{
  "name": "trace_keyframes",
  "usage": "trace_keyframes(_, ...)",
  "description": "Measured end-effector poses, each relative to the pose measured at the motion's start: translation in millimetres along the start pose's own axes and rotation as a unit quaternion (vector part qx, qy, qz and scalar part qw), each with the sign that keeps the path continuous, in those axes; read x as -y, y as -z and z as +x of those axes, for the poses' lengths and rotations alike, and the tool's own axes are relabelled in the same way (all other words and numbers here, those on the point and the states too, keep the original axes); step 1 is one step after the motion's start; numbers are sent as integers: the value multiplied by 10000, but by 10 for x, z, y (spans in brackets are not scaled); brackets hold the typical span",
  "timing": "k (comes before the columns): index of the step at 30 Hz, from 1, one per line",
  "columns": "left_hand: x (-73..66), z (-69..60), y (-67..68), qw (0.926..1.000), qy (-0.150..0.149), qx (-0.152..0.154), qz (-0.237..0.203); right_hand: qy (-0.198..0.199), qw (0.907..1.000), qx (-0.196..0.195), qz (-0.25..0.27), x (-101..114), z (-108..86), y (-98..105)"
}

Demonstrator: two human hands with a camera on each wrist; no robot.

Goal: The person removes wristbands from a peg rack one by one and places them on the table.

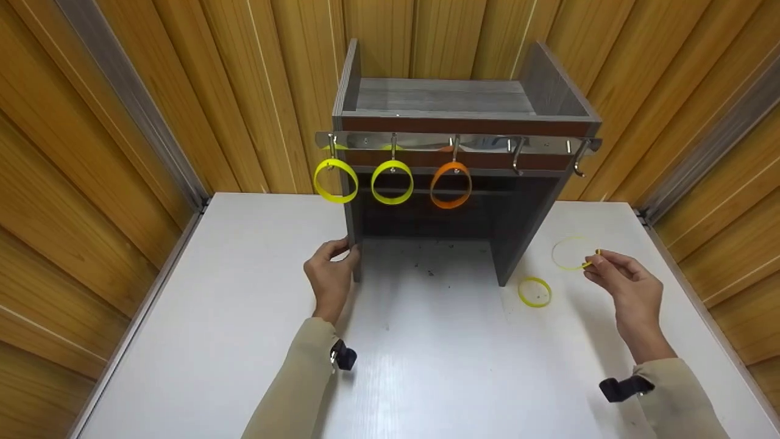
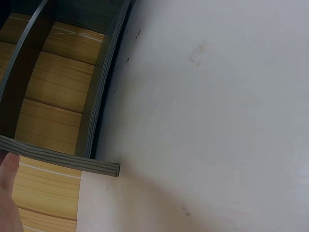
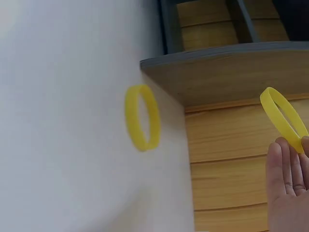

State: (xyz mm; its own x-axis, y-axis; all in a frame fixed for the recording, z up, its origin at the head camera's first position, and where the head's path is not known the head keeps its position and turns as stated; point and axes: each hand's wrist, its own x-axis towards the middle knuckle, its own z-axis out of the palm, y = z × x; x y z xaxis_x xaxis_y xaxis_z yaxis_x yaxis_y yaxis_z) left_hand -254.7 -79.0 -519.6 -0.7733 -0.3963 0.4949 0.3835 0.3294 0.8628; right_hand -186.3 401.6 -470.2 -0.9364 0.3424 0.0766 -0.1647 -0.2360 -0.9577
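Observation:
My left hand holds the front edge of the left side panel of a grey wooden shelf; in the left wrist view a fingertip touches that panel. Out to the right, my right hand pinches a thin yellow wristband between thumb and fingers, above the table. Another yellow wristband lies on the table near the shelf's right panel. From the metal hook rail hang a yellow band, a second yellow band and an orange band.
Two hooks on the right, one inner and one at the end, carry no band. The white table extends under the shelf. Yellow wood-panelled walls stand behind and on both sides.

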Motion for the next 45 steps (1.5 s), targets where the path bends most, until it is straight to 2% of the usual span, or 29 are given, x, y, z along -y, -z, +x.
trace_keyframes(10,7,0,-2,10000,9,-55,-80,-388,9989,-148,-218,-213,27,191)
trace_keyframes(18,3,5,6,10000,1,-53,-77,-667,9948,-302,-714,-338,17,317)
trace_keyframes(24,-2,9,6,10000,5,-29,30,-835,9937,-334,-667,-412,24,393)
trace_keyframes(32,-3,2,6,9999,38,58,139,-1277,9849,-544,-1031,-478,12,463)
trace_keyframes(40,-8,0,11,9999,75,66,-14,-1433,9819,-488,-1139,-519,11,502)
trace_keyframes(45,-5,-10,13,9999,94,74,-12,-1502,9775,-364,-1434,-534,-9,509)
